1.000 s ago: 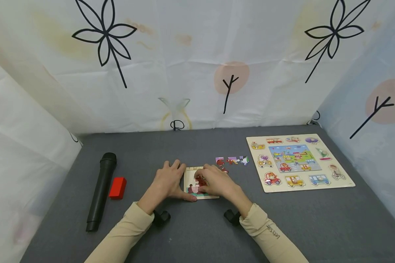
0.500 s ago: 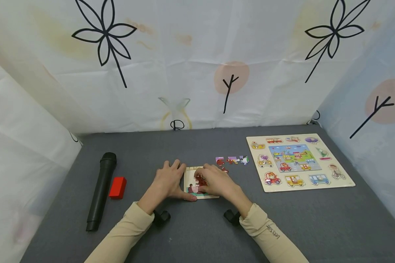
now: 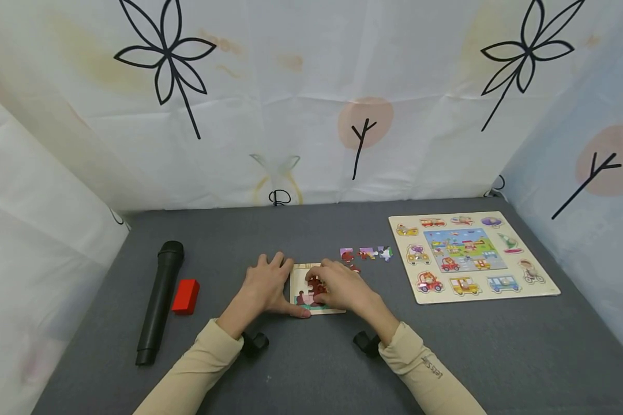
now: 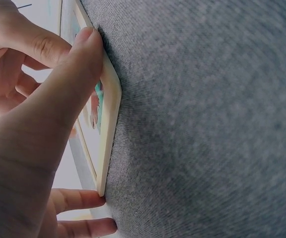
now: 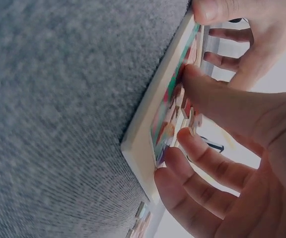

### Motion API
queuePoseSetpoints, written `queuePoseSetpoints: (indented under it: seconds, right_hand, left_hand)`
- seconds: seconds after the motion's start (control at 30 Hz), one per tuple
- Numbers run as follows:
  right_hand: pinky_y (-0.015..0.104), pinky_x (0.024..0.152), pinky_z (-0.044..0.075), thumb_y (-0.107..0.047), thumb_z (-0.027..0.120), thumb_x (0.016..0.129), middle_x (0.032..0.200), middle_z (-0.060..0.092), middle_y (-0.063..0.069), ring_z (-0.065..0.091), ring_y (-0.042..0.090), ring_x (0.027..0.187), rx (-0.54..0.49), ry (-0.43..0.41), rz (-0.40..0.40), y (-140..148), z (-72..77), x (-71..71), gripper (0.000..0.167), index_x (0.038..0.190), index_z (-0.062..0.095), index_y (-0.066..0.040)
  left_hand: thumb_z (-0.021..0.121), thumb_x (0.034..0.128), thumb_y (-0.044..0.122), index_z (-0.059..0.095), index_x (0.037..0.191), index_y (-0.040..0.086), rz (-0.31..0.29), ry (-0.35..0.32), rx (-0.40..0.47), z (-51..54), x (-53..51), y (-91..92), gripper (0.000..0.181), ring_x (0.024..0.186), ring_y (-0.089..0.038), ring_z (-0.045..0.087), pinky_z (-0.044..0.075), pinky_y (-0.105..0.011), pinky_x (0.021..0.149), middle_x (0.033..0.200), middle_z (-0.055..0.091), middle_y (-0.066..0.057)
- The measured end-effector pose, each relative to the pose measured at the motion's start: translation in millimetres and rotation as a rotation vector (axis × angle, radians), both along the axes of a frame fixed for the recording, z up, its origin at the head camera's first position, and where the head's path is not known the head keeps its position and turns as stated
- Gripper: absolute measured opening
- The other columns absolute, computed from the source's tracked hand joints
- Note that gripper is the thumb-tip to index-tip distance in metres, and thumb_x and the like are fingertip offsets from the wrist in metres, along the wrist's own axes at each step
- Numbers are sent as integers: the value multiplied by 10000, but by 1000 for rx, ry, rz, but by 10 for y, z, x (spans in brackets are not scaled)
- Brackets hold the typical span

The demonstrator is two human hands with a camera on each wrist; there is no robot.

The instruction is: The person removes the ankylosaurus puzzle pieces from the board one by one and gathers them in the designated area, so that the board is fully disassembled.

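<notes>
A small wooden jigsaw puzzle board (image 3: 299,275) lies flat on the table between both hands, with a brown, pink and green picture partly filled in. My left hand (image 3: 263,286) holds its left side, the thumb on the near edge and the fingers spread along the left and far side. Over the board, my right hand (image 3: 341,285) pinches a brown jigsaw piece (image 5: 186,108) between thumb and fingers, low against the picture. The right wrist view shows the fingertips close to the board's surface; the fingers hide part of the piece.
Several loose jigsaw pieces (image 3: 366,253) lie behind the right hand, one partly hidden by it. A large wooden vehicle puzzle (image 3: 414,274) is at the right. On the left are a black microphone (image 3: 160,302) and a red block (image 3: 186,296). A patterned cloth (image 3: 311,104) encloses the grey table (image 3: 311,369).
Both hands stay in nearly the same place. Under the right fingers, the brown piece shifts slightly against the board.
</notes>
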State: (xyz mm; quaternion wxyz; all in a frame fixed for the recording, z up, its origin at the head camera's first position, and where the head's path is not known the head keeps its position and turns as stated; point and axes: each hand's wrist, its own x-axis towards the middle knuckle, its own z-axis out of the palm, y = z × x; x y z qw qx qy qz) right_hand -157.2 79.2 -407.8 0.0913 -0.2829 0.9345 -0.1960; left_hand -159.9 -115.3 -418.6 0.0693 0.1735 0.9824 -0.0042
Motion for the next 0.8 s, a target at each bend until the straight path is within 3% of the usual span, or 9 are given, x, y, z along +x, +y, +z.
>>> queuePoseSetpoints:
  seconds: [0.33,0.8]
  right_hand:
    - [292,691,442,-17,780,874,976,626,34,523,149,788,-39,-15,11,22,-9,0,317,1166,747,-138]
    - [261,647,409,-61,764,906,1061,604,54,495,139,817,-64,-28,-40,175,62,-33,349,1246,723,-126]
  left_hand:
    - [741,581,896,530,1357,151,1,-12,-4,1,-7,3,1096,1041,-357,524,551,-522,728,1258,527,-100]
    - [742,581,895,519,1394,155,1,-18,-1,9,-1,3,1122,1074,-369,528,546,-534,740,1323,524,-112]
